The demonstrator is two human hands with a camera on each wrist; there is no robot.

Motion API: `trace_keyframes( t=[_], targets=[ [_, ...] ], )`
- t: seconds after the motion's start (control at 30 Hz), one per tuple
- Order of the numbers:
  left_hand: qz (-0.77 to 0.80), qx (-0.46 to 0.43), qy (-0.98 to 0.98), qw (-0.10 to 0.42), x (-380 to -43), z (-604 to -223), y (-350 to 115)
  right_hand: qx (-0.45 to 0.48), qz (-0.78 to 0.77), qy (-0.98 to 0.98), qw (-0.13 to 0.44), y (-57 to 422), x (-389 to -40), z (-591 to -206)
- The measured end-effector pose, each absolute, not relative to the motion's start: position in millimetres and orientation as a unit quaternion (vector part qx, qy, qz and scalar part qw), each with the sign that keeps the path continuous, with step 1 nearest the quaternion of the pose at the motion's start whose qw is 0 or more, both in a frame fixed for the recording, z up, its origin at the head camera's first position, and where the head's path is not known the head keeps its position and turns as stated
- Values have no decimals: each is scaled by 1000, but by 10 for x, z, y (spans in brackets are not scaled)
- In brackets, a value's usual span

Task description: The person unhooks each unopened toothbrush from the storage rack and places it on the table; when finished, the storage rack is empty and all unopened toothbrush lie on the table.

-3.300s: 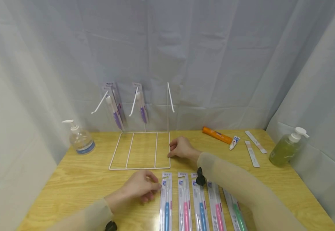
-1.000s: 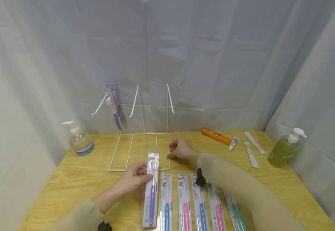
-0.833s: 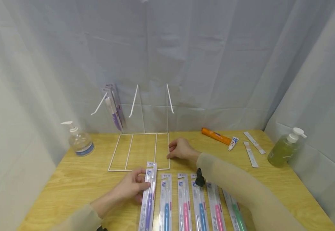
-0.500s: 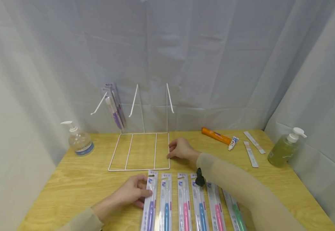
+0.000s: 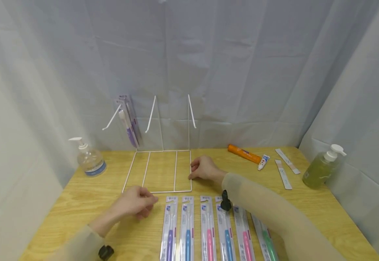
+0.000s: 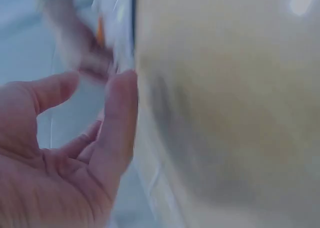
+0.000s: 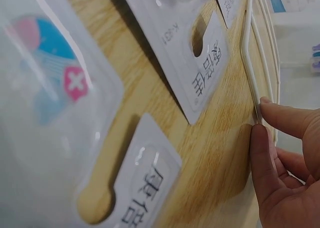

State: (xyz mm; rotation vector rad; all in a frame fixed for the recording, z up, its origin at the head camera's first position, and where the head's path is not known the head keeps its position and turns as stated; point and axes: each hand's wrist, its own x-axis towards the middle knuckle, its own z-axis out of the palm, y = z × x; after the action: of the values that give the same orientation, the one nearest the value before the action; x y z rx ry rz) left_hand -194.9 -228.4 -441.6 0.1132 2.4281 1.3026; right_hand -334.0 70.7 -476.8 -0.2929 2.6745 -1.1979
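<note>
My left hand hovers just in front of the white wire display rack, its fingers loosely bent around nothing; the left wrist view shows a gap between thumb and fingertips. Just right of it, a packaged purple toothbrush lies at the left end of a row. Beside that lie packaged blue, pink and green toothbrushes, some partly under the right sleeve. My right hand pinches the rack's right base wire between thumb and finger. Purple toothbrushes in packs hang on the rack's left hook.
A clear pump bottle stands left of the rack and a green one at the far right. An orange tube, a small toothpaste tube and two slim white packets lie right of the rack. Grey curtains hang behind.
The purple toothbrush pack has gone from the middle hook to the left end of the table row. My left hand has let it go and moved left. The right hand stays at the rack.
</note>
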Motion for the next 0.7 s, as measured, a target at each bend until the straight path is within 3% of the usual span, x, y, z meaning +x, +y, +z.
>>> trace_keyframes(
  t=[0.17, 0.33, 0.7],
  targets=[
    [490, 59, 866, 85, -2374, -4107, -2640, -105, -405, 903, 93, 711, -3333, -4768],
    [513, 11, 858, -38, -2795, -3757, -2876, -105, -403, 904, 92, 709, -3340, -4783],
    [545, -53, 830, -104, -3336, -3522, -2827, -99, -416, 899, 98, 709, -3335, -4784]
  ],
)
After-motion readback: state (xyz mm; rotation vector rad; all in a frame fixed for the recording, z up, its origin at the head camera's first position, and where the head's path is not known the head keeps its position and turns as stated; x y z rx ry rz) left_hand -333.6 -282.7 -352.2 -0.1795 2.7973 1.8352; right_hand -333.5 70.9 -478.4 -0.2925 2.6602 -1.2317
